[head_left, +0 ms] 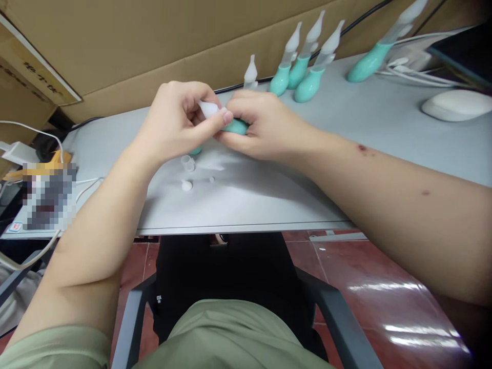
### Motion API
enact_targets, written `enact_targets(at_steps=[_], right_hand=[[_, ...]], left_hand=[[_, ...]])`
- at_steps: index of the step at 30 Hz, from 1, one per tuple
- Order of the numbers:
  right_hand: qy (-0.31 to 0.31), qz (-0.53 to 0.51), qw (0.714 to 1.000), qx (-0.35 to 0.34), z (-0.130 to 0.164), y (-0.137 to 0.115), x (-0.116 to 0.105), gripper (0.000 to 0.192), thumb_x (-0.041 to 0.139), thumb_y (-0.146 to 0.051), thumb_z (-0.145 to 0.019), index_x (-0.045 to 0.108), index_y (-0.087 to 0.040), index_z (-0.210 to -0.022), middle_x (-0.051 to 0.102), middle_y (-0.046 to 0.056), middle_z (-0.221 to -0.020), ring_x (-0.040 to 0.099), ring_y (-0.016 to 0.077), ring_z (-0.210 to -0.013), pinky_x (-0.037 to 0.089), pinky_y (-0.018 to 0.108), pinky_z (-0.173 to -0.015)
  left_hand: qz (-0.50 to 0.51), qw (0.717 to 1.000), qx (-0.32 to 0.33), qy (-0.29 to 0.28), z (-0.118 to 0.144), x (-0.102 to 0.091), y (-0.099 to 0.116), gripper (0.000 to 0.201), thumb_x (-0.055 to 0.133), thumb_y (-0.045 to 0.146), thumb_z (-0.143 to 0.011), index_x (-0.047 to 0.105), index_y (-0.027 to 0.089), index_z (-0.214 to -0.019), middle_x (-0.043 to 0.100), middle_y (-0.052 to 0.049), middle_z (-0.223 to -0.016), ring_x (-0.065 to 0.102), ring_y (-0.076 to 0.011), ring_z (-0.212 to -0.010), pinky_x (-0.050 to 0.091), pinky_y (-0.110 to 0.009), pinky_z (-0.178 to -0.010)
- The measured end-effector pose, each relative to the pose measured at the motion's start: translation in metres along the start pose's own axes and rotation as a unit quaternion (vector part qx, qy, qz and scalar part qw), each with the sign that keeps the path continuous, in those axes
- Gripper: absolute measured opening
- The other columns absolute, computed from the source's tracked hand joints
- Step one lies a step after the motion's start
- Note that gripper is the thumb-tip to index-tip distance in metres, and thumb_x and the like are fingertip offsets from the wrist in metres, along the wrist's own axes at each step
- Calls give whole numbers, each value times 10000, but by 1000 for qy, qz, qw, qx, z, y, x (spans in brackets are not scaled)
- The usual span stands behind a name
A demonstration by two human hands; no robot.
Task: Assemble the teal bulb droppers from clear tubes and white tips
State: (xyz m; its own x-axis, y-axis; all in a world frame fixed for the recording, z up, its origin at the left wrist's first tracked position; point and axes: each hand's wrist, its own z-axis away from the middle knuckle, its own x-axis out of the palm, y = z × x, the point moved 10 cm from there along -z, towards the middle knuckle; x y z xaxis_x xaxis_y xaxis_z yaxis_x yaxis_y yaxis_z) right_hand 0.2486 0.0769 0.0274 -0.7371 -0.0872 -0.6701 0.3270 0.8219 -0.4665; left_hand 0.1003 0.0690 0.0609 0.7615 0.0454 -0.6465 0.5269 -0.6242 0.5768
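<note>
Two-handed hold above a pale grey tabletop [246,212]: in the left hand [180,115], pinching a white tapered plastic-looking tip [208,108] between thumb and curled fingers; in the right hand [265,123], gripping a glossy mint-green rubbery-looking bulb [237,127], right beside the left fingertips. Impossible to see any join between tip and bulb, covered by the left thumb. Probably at the step of fitting tip and bulb together; seems to call next for steady fingers on the bulb and a straight, even push from the left thumb. Just below the left fingers, mostly hidden: another mint-green piece [196,150]; then, toward the body, a short clear plastic cylinder [188,163], a small white rounded piece [186,185] and a tiny white disc [211,179]. Beyond the right fingers, standing: three mint-green bulbs [298,73] topped with clear barrels and white tips.
</note>
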Motion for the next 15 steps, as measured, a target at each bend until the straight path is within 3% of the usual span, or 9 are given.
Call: enact_targets(at_steps=[3, 7, 11, 15], right_hand=[[-24, -41, 999, 13, 1, 1, 3, 133, 699, -326, -1116, 690, -248, -1009, 797, 28, -1012, 775, 236, -1030, 640, 406, -1023], [-53, -98, 994, 1, 2, -4, 3, 240, 731, -451, -1180, 847, -243, -1154, 927, 4, -1179, 869, 257, -1243, 672, 435, -1163], [-86, -129, 988, -10, 2, -11, 5, 323, 779, -527, -1175, 905, -242, -1260, 971, 45, -1319, 884, 313, -1341, 692, 500, -1246], [-111, -140, 984, -3, 3, -14, 5, 300, 854, -470, -1117, 921, -252, -1311, 973, 59, -1386, 887, 348, -1387, 697, 497, -1289]], left_hand=[[33, 999, -12, -32, -3, 2, -1, 411, 1056, 579, -1012, 810, 258, -939, 801, 6, -742, 654, -133, -625, 455, -318, -564], [86, 993, -34, -70, -4, 3, 3, 444, 1059, 603, -1004, 791, 259, -923, 859, -17, -800, 671, -132, -613, 495, -327, -556], [111, 991, -46, -62, 0, -4, 11, 380, 1074, 488, -967, 804, 247, -850, 825, -19, -753, 671, -132, -584, 504, -328, -558], [138, 986, -57, -70, 2, -3, 14, 317, 1062, 405, -921, 817, 237, -810, 805, -16, -719, 651, -121, -553, 500, -309, -541]])
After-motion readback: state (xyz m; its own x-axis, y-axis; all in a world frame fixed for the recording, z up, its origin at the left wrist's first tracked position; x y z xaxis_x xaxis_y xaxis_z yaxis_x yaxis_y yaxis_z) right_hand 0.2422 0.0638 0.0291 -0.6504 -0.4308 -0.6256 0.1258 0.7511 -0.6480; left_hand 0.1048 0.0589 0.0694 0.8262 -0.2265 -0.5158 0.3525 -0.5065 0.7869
